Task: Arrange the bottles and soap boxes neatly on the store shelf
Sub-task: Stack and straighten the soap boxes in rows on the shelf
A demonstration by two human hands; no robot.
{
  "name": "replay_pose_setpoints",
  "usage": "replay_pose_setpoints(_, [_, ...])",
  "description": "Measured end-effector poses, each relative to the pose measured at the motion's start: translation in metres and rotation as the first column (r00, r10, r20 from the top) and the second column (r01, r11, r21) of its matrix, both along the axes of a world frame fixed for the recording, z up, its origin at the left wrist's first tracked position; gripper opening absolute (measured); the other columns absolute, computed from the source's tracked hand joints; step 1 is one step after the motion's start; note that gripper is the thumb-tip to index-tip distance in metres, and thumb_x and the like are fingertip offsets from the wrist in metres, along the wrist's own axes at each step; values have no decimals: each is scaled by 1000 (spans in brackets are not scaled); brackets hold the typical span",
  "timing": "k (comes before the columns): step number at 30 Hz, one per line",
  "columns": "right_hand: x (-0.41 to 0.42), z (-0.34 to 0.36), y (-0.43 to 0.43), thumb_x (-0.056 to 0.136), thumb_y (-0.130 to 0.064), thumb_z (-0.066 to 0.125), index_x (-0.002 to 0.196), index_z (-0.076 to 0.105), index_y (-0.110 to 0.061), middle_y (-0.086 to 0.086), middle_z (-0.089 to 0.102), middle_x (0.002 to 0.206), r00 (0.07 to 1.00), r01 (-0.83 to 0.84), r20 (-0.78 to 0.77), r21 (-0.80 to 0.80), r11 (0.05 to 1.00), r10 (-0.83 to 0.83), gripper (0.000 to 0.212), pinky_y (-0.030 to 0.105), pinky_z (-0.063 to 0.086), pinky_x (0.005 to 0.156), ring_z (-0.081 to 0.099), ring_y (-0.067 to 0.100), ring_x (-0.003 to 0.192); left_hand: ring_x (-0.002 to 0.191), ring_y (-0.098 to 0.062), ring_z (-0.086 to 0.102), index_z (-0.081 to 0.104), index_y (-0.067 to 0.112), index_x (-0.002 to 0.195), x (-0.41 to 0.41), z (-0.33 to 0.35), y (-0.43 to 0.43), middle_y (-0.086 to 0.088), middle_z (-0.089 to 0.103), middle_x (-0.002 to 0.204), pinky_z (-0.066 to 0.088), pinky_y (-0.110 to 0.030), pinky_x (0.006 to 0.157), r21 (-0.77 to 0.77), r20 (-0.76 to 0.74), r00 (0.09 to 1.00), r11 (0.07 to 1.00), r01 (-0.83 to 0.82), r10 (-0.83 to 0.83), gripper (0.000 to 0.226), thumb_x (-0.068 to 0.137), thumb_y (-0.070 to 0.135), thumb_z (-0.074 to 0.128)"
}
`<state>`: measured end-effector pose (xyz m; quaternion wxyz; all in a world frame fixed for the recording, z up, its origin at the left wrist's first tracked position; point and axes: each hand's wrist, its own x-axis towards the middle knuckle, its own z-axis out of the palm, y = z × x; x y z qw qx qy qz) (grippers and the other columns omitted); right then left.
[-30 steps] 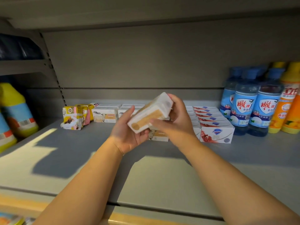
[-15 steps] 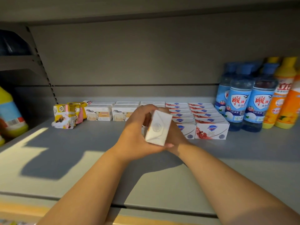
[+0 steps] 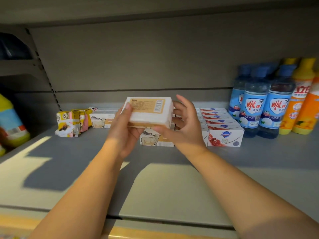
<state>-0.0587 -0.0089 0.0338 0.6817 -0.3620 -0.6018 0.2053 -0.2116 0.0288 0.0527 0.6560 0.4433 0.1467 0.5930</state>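
Both hands hold a white and tan soap box (image 3: pixel 149 112) above the grey shelf (image 3: pixel 172 183), its barcode side facing me. My left hand (image 3: pixel 125 131) grips its left end, thumb on top. My right hand (image 3: pixel 183 128) holds its right end with the thumb under the lower edge and the fingers spread behind. Below it stands a matching soap box (image 3: pixel 155 139) with a cow picture. More of these boxes (image 3: pixel 101 119) line up to the left. Rows of red and white soap boxes (image 3: pixel 222 128) stand to the right, then blue bottles (image 3: pixel 265 104) and orange bottles (image 3: pixel 300 102).
Yellow and pink wrapped soap packs (image 3: pixel 72 124) lie at the left end of the row. A yellow and blue bottle (image 3: pixel 10 121) stands in the neighbouring bay on the left. The shelf's front edge (image 3: pixel 155 221) runs below my forearms.
The soap box has turned from standing on end, low by the shelf, to lying flat with its barcode side up, and both hands have raised it.
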Motion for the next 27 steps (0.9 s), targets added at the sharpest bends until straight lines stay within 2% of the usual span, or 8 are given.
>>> replay_pose_setpoints(4, [-5,14,-5,53,-40,81,99,55,-41,-3,61,97,977,55,-192,-206,977,-95,53,28,56,69,67,10,80,106,-29,62,49,21,121,4,-6,2,-15,54,125,57,-33,81,12,-168,985,999,31,-28,46,81,42,61])
replay_pose_setpoints(7, [8,28,-7,65,-44,77,95,61,-17,2,65,75,951,-60,-300,-412,909,-74,43,23,51,53,58,9,48,107,-17,63,39,38,124,5,-15,2,6,61,120,53,-29,88,244,-430,901,968,61,51,60,73,29,69])
replay_pose_setpoints(10, [16,31,-10,64,-68,61,84,64,-10,-3,58,56,976,35,-164,-540,841,-145,61,23,42,48,49,8,41,91,5,64,42,39,111,9,-25,-2,32,64,94,50,-11,72,433,-537,793,901,-33,287,56,74,20,79])
replay_pose_setpoints(13, [12,33,-12,69,-78,49,71,53,-18,-13,47,43,990,108,-17,-526,844,-138,60,18,33,43,44,1,35,69,9,61,50,36,93,11,-21,-1,30,64,77,47,-8,60,446,-469,728,846,-293,500,33,77,24,76])
replay_pose_setpoints(15, [7,32,-12,78,-69,50,72,52,-19,-12,47,44,989,139,9,-431,892,-150,50,21,32,46,43,3,39,71,-4,65,55,30,94,11,-16,0,13,69,80,54,-26,67,257,-397,846,928,-271,356,21,79,35,69])
replay_pose_setpoints(18, [-2,28,-15,82,-43,66,79,52,-21,-8,55,53,999,23,-32,-262,965,-33,26,20,38,40,48,9,40,62,-18,68,65,19,100,5,-12,2,-4,72,83,57,-28,54,-128,-239,961,986,111,-139,39,76,48,58])
replay_pose_setpoints(22, [-11,19,-17,51,-52,78,89,42,-35,-8,63,96,994,34,113,-197,980,-12,55,22,53,71,62,3,85,38,-17,57,73,11,83,-8,-12,5,-8,60,60,45,-19,33,-373,-106,790,761,531,-604,38,66,45,77])
replay_pose_setpoints(27, [-14,19,-13,44,-57,75,94,24,-49,-13,61,95,999,51,-6,-233,971,-54,72,19,51,70,63,-2,81,37,-27,57,61,-8,79,-9,-17,7,-22,56,57,48,-25,33,-505,11,540,462,730,-841,49,75,41,65])
